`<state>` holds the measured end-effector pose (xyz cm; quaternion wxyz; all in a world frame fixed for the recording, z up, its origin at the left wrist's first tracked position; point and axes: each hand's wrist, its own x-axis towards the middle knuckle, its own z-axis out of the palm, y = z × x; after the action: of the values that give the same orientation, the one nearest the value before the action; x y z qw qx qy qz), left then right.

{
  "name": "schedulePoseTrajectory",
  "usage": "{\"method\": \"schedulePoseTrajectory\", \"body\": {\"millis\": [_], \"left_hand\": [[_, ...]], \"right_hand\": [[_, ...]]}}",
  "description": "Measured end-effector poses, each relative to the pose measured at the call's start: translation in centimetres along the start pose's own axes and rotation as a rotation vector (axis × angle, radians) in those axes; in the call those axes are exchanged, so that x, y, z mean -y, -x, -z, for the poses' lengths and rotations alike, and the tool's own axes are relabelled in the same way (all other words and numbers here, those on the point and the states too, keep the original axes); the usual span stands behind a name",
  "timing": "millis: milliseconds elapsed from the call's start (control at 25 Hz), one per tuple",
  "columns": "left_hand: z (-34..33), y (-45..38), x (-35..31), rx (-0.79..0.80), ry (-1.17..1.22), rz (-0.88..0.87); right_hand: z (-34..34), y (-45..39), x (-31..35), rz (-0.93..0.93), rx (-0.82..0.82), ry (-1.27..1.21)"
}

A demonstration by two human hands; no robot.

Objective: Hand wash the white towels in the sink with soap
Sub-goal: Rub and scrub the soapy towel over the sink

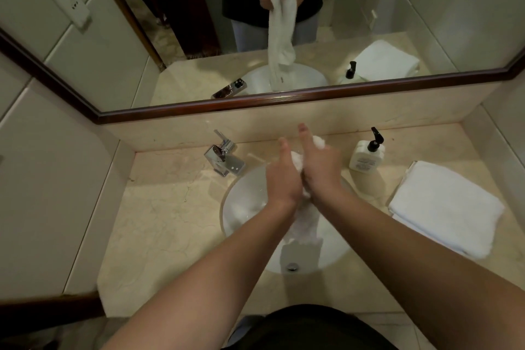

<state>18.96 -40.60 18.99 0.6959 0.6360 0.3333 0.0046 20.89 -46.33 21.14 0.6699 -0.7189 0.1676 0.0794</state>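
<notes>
Your left hand (281,179) and right hand (321,167) press together above the round white ceramic sink (241,216), fingers curled round the wet white towel (304,224), which hangs between them into the basin. Folded white towels (443,207) lie on the beige marble counter (159,221), beside the white pump soap bottle (366,156). Chrome faucet (224,159) at rear left.

Left hand (282,179) and right hand (321,167) side by side above round white ceramic sink (235,207), set in beige marble counter (159,216). Wet white towel (304,224) hangs from hands into sink. Chrome faucet (224,158) left of hands. White pump soap bottle (367,155) right; folded white towel (446,207) further right. Wood-framed mirror (284,99) behind.
</notes>
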Motion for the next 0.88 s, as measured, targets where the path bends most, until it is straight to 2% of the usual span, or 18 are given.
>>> {"method": "schedulePoseTrajectory", "body": {"millis": [80, 160, 240, 320, 480, 640, 760, 800, 880], "left_hand": [[0.0, 0.1, -1.0, -0.041, 0.003, -0.036], [0.5, -0.5, -2.1, -0.099, 0.043, 0.052], [0.2, -0.2, -1.9, -0.073, 0.045, -0.002], [-0.4, 0.4, -1.3, -0.019, -0.028, -0.069], [0.2, -0.7, -2.5, -0.073, 0.088, 0.060], [-0.5, 0.4, -1.6, 0.037, -0.091, -0.114], [-0.3, -0.1, -2.3, -0.061, 0.064, 0.030], [-0.4, -0.1, -2.1, -0.069, 0.095, 0.023], [-0.8, 0.6, -1.4, -0.014, -0.003, -0.076]], "right_hand": [[0.0, -0.1, 0.3, 0.003, 0.026, 0.010], [-0.7, 1.4, -0.5, 0.099, 0.104, 0.121], [-0.5, 1.3, 0.2, 0.125, 0.066, 0.098], [0.1, 0.1, 1.1, 0.048, -0.023, -0.002], [-0.3, 1.4, 0.0, 0.144, 0.118, 0.085], [0.9, -0.1, 1.2, 0.112, -0.005, -0.025], [0.3, 1.0, 0.0, 0.157, 0.101, 0.084], [0.4, 0.9, 0.1, 0.170, 0.121, 0.102], [1.1, -0.3, 1.6, 0.096, 0.057, 0.048]]}}
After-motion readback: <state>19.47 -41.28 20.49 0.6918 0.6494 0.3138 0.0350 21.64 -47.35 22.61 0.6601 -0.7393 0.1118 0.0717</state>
